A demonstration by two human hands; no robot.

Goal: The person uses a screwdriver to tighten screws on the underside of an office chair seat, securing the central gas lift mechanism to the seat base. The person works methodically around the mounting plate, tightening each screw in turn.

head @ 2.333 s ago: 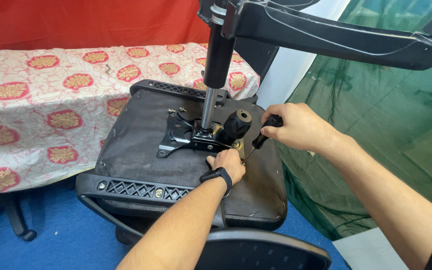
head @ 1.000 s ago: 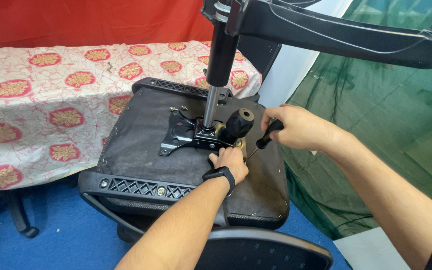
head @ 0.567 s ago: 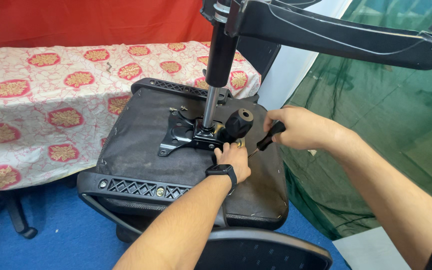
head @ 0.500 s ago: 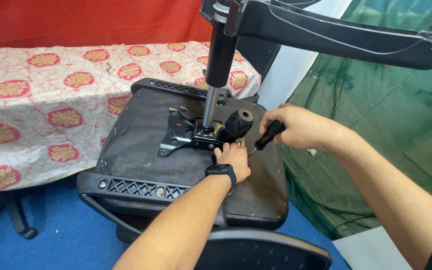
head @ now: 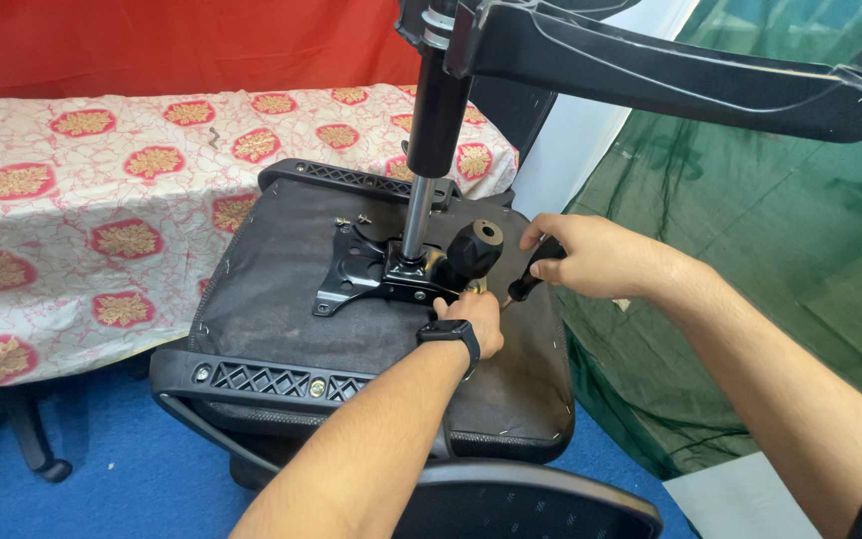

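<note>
A red wall (head: 152, 45) ran across the back of the room. Below it stood a counter (head: 72, 200) draped in a white cloth patterned with red and gold medallions; 1 small dark object (head: 214, 138) lay on the cloth. The floor (head: 82, 489) was covered in blue carpet, and a dark leg with a caster (head: 37, 459) showed under the cloth's hem. A green tarp (head: 780, 260) hung in folds at the other side, a pale panel (head: 591, 140) beside it. Light was even and soft.
</note>
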